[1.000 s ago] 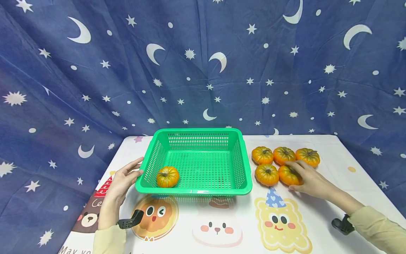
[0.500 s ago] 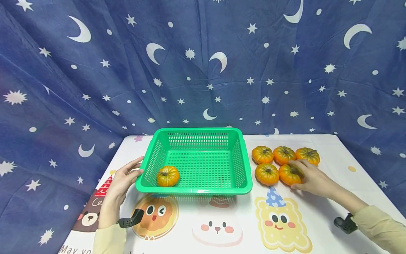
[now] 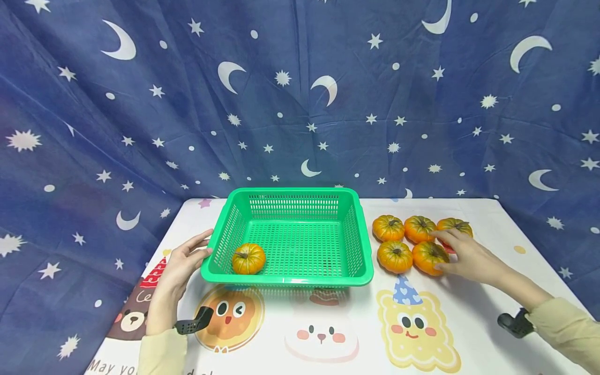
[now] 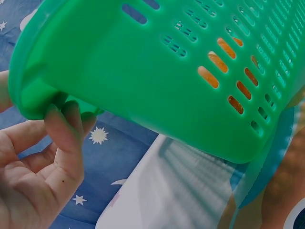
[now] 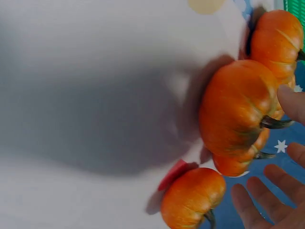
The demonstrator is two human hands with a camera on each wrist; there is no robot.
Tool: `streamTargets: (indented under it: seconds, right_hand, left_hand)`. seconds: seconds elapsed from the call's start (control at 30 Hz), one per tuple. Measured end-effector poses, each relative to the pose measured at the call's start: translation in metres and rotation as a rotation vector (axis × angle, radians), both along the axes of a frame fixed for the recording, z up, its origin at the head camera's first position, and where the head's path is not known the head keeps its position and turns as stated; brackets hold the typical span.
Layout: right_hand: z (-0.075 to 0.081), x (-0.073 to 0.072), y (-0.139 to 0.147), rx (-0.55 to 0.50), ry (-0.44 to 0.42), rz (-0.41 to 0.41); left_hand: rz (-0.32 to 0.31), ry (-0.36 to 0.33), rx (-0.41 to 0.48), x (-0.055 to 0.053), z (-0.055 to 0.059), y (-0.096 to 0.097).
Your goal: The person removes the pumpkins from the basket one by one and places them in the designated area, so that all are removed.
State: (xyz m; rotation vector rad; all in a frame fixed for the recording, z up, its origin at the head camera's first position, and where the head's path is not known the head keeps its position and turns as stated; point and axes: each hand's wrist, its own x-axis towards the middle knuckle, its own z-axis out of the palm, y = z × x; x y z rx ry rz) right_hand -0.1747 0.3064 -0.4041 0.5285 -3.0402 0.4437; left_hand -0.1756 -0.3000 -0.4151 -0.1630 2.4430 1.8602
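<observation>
A green plastic basket (image 3: 288, 281) with slotted walls sits at mid-table, one small orange pumpkin (image 3: 249, 259) in its front left corner. At the basket's left rim is my left hand (image 3: 180, 268); the left wrist view shows the fingers (image 4: 66, 129) curled under that rim. To the right of the basket, several pumpkins (image 3: 395, 257) lie in two rows. My right hand (image 3: 471, 259) hovers with spread fingers beside the front right pumpkin (image 3: 427, 258), its thumb close to it. In the right wrist view the thumb (image 5: 293, 102) overlaps that pumpkin's edge; contact is unclear.
The white tablecloth (image 3: 337, 317) carries printed cartoon figures. Behind the table hangs a blue curtain (image 3: 300, 114) with moons and stars. Each wrist wears a black camera, such as the left wrist camera (image 3: 194, 321).
My right hand has shifted slightly right and away from the front right pumpkin, uncovering more of it. My left hand, the basket and the pumpkins stay in place.
</observation>
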Motion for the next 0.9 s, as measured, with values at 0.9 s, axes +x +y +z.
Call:
streamTargets:
  seconds: [0.9]
  right_hand:
    - [0.048, -0.026, -0.050, 0.020, 0.065, 0.102]
  left_hand:
    - [0.009, -0.019, -0.026, 0.000, 0.001, 0.000]
